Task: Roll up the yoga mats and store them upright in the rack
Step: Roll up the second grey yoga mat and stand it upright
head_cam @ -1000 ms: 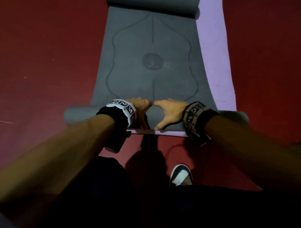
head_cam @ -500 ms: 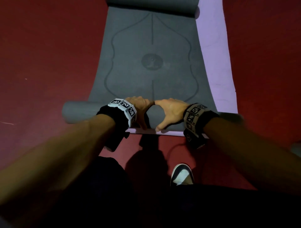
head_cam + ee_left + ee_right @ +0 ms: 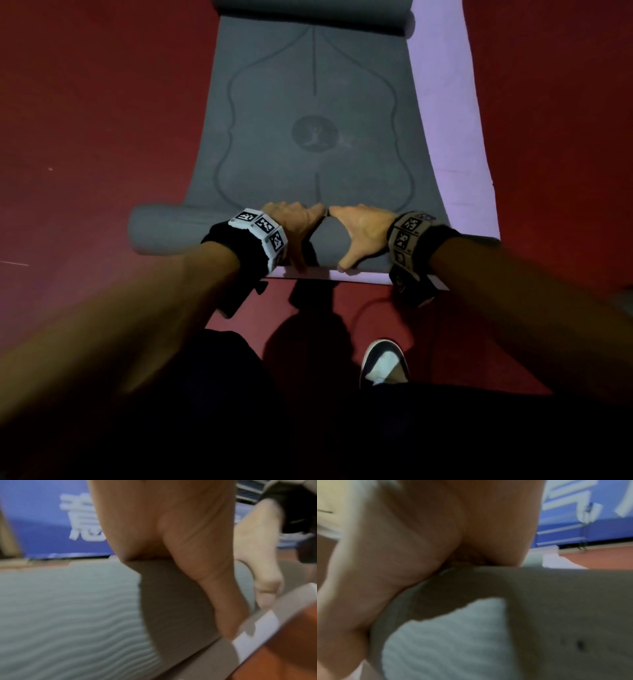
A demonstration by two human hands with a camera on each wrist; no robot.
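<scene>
The red floor (image 3: 85, 137) is filling the head view, and stretching away across it is the grey yoga mat (image 3: 315, 102), its long axis running straight away from the person. It is lying on top of a lilac yoga mat (image 3: 448, 120), which is peeking out along the right side and as a thin strip at the near edge. The grey mat's near end is sitting wound into a thick roll (image 3: 164, 233) lying crosswise, left to right; its far end is curling into a second roll (image 3: 308, 13), partly cut off by the top of the frame. Printed alignment lines and a round emblem (image 3: 315, 133) are showing on the flat stretch, the figure inside too dim to make out.

A blue banner (image 3: 42, 520) with white characters is looming behind in both wrist views, too blurred and cut off by the palms to read.

The left hand (image 3: 294, 226) and right hand (image 3: 363, 233) are pressing side by side on the middle of the near roll, index fingertips almost meeting on top, thumbs spread down the near face. The other fingers are draping over the far side, their tips hidden. Marker-printed wristbands (image 3: 263, 233) are ringing both wrists. One shoe (image 3: 385, 365) is poking out below; the rest there is sinking into darkness.
</scene>
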